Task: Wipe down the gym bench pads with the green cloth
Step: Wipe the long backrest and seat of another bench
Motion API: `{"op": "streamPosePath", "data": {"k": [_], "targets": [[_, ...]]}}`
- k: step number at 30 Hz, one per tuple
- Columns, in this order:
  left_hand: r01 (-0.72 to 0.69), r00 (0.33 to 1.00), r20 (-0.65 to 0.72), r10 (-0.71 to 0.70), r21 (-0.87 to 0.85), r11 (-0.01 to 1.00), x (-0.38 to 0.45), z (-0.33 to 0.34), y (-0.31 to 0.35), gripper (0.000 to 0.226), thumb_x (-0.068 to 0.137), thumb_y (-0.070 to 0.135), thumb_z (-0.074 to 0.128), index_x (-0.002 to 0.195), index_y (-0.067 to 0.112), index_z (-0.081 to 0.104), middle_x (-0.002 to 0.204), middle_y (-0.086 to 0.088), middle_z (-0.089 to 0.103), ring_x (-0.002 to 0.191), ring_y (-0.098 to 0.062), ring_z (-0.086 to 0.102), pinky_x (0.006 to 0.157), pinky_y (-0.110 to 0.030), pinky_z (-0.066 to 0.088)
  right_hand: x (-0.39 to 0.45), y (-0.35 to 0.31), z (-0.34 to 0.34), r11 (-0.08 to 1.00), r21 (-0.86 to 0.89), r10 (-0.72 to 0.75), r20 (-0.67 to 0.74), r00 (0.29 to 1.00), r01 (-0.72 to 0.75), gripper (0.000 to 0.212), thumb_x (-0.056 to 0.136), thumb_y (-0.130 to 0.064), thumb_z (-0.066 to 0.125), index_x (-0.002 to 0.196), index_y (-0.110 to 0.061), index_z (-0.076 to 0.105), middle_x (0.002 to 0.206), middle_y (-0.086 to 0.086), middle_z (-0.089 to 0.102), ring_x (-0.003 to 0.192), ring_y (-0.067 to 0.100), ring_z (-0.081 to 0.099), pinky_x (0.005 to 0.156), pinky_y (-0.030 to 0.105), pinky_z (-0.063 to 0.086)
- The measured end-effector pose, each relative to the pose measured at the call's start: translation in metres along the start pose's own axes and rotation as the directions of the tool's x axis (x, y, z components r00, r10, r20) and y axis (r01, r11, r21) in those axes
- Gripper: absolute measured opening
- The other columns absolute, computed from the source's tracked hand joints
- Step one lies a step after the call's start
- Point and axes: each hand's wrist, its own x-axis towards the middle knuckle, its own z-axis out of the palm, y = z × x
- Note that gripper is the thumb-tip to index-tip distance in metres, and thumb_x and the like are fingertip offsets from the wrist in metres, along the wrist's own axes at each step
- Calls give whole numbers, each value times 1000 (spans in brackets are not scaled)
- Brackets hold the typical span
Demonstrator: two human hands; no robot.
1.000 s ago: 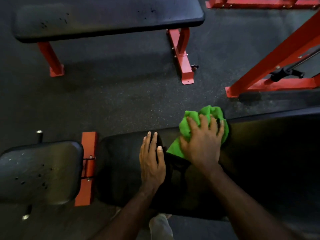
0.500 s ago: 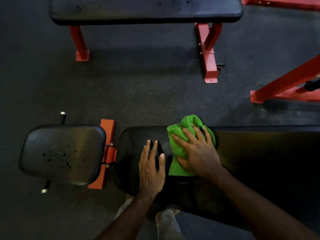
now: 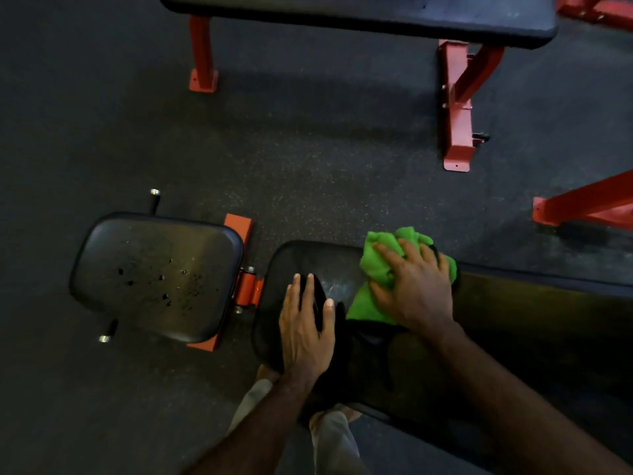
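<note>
A dark speckled rubber floor (image 3: 308, 159) fills most of the view. At the far edge stands a flat bench (image 3: 359, 12) with a black pad on red legs (image 3: 457, 108). Nearer, a long black back pad (image 3: 531, 323) runs in from the right, and left of it, across an orange-red hinge bracket (image 3: 248, 289), sits a separate seat pad (image 3: 154, 275), its surface pitted with small holes. A red frame foot (image 3: 582, 207) shows at the right edge.

The right hand (image 3: 416, 289) lies on the far edge of the back pad, fingers spread and bent over a bunched green cloth (image 3: 373, 303), pressing it to the pad. The left hand (image 3: 306, 327) rests flat on the pad's left end, just beside the cloth, fingers straight and holding nothing.
</note>
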Motion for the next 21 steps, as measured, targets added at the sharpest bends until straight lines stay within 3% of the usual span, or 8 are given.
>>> {"op": "streamPosePath", "data": {"k": [2,3,7,12,14,17,19,21], "targets": [[39,999,-27,-39,14,999,3,-4,-9,70,100,62,31,160,26,37,170,1,24,157,-19,20,125,-40,22,0,-27,10,990,53,130,-52,990,-127,71,79,-60,69,144,-34,57,145,9,54,134,41,45,116,61,28],[42,998,-48,-41,23,999,5,-7,-14,70,100,60,33,159,23,38,169,-2,27,155,-22,24,124,-41,24,-3,-39,19,995,32,92,-59,994,-90,74,78,-60,70,146,-33,55,147,10,52,137,43,43,117,62,24],[64,995,-84,-60,43,997,11,-13,-35,69,102,57,35,157,17,42,165,-7,36,153,-26,32,123,-39,26,4,-39,28,948,-82,-298,99,949,307,78,83,-68,56,155,-43,40,159,5,43,145,39,36,118,61,25],[180,981,-61,-181,-35,983,11,-12,-59,72,100,63,30,159,21,39,166,-3,34,154,-21,28,125,-43,27,24,-77,37,999,-35,2,23,1000,-1,73,82,-61,66,149,-36,51,147,8,51,135,42,45,112,64,31],[184,981,-51,-188,-73,980,10,-13,-65,73,100,63,28,158,21,40,165,-3,36,153,-20,30,123,-44,30,22,-96,48,996,-52,-73,71,995,77,74,86,-60,65,153,-36,45,154,9,44,142,44,38,117,67,23],[169,985,-32,-172,-99,981,14,-20,-70,72,100,62,27,158,21,41,163,-2,39,151,-17,32,121,-42,32,35,-93,48,929,-72,-342,216,915,364,75,90,-63,58,158,-44,32,165,5,32,149,41,27,120,63,20],[189,981,-24,-193,-129,973,19,-25,-76,73,100,63,26,157,21,41,163,0,39,150,-16,33,121,-39,31,54,-96,49,931,-66,-335,239,911,359,74,90,-64,57,157,-45,32,164,3,32,146,38,32,117,62,27],[206,978,-8,-210,-162,965,24,-29,-77,73,100,64,26,157,22,42,162,2,40,149,-14,34,120,-36,31,66,-111,52,979,-58,-179,226,957,197,72,90,-62,58,155,-41,35,160,5,36,142,40,37,114,63,32]]}}
